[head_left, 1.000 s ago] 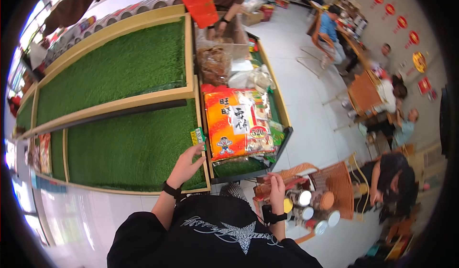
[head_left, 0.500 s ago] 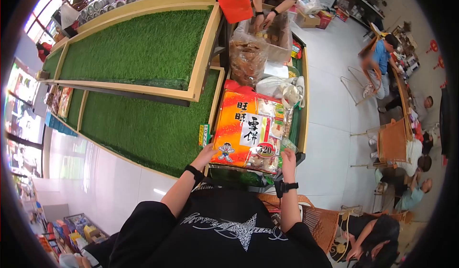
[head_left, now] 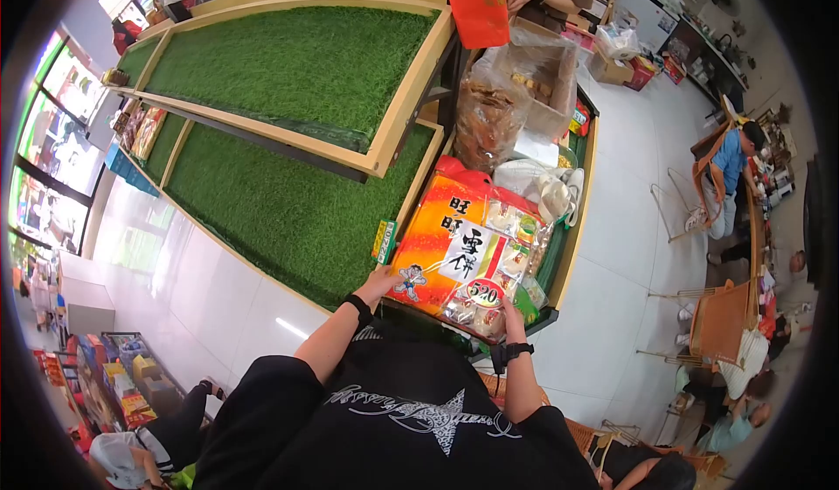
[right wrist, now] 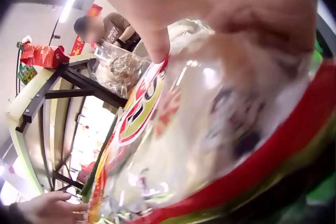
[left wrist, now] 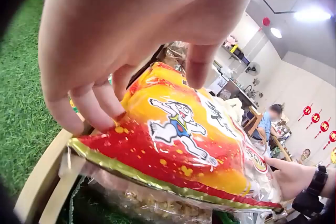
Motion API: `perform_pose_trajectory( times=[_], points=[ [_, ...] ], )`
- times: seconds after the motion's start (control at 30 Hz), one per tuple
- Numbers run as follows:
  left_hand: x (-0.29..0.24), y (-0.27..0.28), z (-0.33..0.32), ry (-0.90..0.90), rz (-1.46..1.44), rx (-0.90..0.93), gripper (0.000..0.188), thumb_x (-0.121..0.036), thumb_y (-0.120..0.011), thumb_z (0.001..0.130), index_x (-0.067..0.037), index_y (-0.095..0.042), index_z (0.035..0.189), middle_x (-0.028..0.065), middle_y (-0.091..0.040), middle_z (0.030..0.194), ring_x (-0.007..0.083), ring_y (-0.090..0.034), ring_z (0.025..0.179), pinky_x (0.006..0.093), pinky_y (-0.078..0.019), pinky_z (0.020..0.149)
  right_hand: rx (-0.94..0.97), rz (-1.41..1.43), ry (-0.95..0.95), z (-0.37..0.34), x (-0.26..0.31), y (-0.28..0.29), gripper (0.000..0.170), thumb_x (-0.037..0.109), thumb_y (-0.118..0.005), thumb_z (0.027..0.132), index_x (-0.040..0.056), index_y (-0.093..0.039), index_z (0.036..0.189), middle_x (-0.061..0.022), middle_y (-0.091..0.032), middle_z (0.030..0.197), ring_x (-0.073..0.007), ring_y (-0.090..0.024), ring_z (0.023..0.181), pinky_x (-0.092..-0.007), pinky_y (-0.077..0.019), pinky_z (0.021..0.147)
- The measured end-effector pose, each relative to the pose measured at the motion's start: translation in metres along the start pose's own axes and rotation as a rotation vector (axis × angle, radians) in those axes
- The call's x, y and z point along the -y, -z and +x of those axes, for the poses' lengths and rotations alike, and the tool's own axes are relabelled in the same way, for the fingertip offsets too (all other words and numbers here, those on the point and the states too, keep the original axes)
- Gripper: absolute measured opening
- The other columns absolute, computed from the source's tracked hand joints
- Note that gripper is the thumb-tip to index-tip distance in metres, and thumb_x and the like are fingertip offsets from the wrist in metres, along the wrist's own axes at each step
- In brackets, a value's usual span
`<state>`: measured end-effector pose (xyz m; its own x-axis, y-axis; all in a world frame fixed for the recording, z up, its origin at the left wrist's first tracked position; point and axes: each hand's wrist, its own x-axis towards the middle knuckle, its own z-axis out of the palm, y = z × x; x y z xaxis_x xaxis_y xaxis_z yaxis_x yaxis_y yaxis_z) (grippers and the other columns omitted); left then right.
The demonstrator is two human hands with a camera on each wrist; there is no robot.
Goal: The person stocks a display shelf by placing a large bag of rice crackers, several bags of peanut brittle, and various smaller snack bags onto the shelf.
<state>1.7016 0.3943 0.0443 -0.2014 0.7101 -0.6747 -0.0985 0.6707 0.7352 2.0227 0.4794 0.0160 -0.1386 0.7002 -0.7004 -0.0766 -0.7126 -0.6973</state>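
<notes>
A large orange and red bag of rice crackers (head_left: 433, 228), with clear plastic over the packets on its right side, lies on top of other goods on the low stand. At its near left corner my left hand (head_left: 377, 285) grips the edge, thumb over the printed front and fingers down the side (left wrist: 102, 103). My right hand (head_left: 514, 319) holds the near right edge, its thumb (right wrist: 157, 45) on the clear plastic. Beside the left hand, a green and yellow price tag (head_left: 384, 240) is fixed to the shelf edge.
Left of the bag are two shelf tiers lined with green turf (head_left: 288, 70). Beyond it sit a clear bag of brown food (head_left: 489, 127), an open carton (head_left: 559, 88) and white bags. A red bag (head_left: 476, 5) hangs over the far corner, near another person.
Both hands, apart from the bag a second ago, have come onto its near corners and hold it. The head view has swung, and the bag now appears more slanted.
</notes>
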Motion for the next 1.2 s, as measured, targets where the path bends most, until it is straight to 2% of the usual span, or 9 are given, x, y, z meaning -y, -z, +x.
perform_pose_trajectory(
  times=[0.17,0.23,0.33,0.43,0.53,0.63,0.73,0.8,1.2],
  points=[
    [0.05,0.003,0.023,0.002,-0.047,0.184,0.068,-0.024,-0.06,0.076,0.011,-0.027,0.124,0.0186,-0.046,0.117,0.0182,-0.048,0.105,0.0264,-0.0387,0.087,-0.004,0.173,-0.047,-0.008,-0.011,-0.003,0.045,0.031,-0.059,0.079,-0.0008,-0.049,0.11,-0.0108,-0.058,0.1,-0.0204,-0.059,0.083,-0.0317,-0.0476,0.07],
    [0.055,0.002,0.019,0.044,0.077,0.019,0.069,-0.037,-0.063,0.072,0.006,-0.038,0.12,0.0194,-0.049,0.113,0.0225,-0.051,0.099,0.03,-0.0419,0.081,-0.011,0.187,-0.096,-0.02,-0.01,-0.004,0.046,0.031,-0.06,0.079,-0.0005,-0.049,0.11,-0.0106,-0.058,0.1,-0.021,-0.059,0.083,-0.0327,-0.0485,0.07],
    [0.016,0.006,-0.02,0.179,0.258,0.103,0.073,-0.047,-0.06,0.072,0.008,-0.04,0.116,0.0198,-0.053,0.105,0.0229,-0.053,0.095,0.0315,-0.0438,0.076,0.057,0.302,-0.054,-0.036,-0.016,-0.002,0.043,0.029,-0.058,0.081,-0.0003,-0.048,0.111,-0.0105,-0.057,0.101,-0.0202,-0.059,0.085,-0.0323,-0.0486,0.073],
    [0.024,0.008,-0.027,0.109,0.297,-0.026,0.081,-0.057,-0.055,0.072,0.011,-0.041,0.112,0.0196,-0.055,0.097,0.0235,-0.054,0.091,0.0319,-0.0444,0.072,0.044,0.369,-0.056,-0.051,-0.012,-0.007,0.044,0.026,-0.06,0.08,-0.004,-0.047,0.11,-0.0123,-0.057,0.101,-0.0192,-0.06,0.083,-0.0312,-0.0492,0.071],
    [0.026,-0.003,-0.048,0.165,0.015,-0.053,0.087,-0.063,-0.051,0.071,0.014,-0.043,0.108,0.0208,-0.055,0.097,0.0248,-0.053,0.093,0.032,-0.044,0.073,0.023,0.355,-0.051,-0.037,-0.028,0.005,0.042,0.026,-0.059,0.081,-0.0052,-0.05,0.106,-0.0121,-0.058,0.099,-0.0188,-0.059,0.083,-0.0308,-0.0487,0.072],
    [0.103,-0.007,0.002,0.093,0.013,-0.058,0.072,-0.055,-0.056,0.073,0.01,-0.05,0.103,0.0182,-0.055,0.101,0.0205,-0.055,0.093,0.0272,-0.0446,0.075,0.052,0.36,0.019,-0.039,-0.028,0.014,0.042,0.026,-0.054,0.083,-0.005,-0.047,0.11,-0.0125,-0.057,0.099,-0.0213,-0.059,0.086,-0.0333,-0.049,0.074],
    [0.003,-0.018,-0.072,0.182,-0.347,0.216,0.061,-0.044,-0.061,0.075,0.007,-0.05,0.106,0.0127,-0.059,0.096,0.0147,-0.058,0.084,0.0247,-0.0457,0.073,0.064,0.304,0.046,-0.05,-0.012,0.01,0.041,0.027,-0.051,0.085,-0.0043,-0.046,0.11,-0.0128,-0.057,0.101,-0.0216,-0.058,0.089,-0.0342,-0.0482,0.076],
    [-0.01,-0.016,-0.083,0.135,-0.367,0.204,0.054,-0.039,-0.062,0.075,0.006,-0.051,0.105,0.0109,-0.059,0.096,0.0134,-0.059,0.082,0.0242,-0.0465,0.072,0.066,0.331,0.122,-0.065,0.008,-0.004,0.041,0.025,-0.056,0.082,-0.0082,-0.049,0.104,-0.0139,-0.058,0.099,-0.0212,-0.059,0.084,-0.0323,-0.0479,0.074],
    [0.01,0.073,-0.187,-0.238,-0.394,-0.22,0.045,-0.026,-0.066,0.073,0.005,-0.051,0.101,0.0079,-0.059,0.091,0.0128,-0.057,0.077,0.0246,-0.0464,0.07,0.194,0.113,0.286,-0.153,0.036,-0.115,0.038,0.024,-0.052,0.084,-0.0077,-0.048,0.105,-0.0134,-0.057,0.097,-0.0192,-0.058,0.082,-0.0299,-0.0466,0.07]
  ],
)
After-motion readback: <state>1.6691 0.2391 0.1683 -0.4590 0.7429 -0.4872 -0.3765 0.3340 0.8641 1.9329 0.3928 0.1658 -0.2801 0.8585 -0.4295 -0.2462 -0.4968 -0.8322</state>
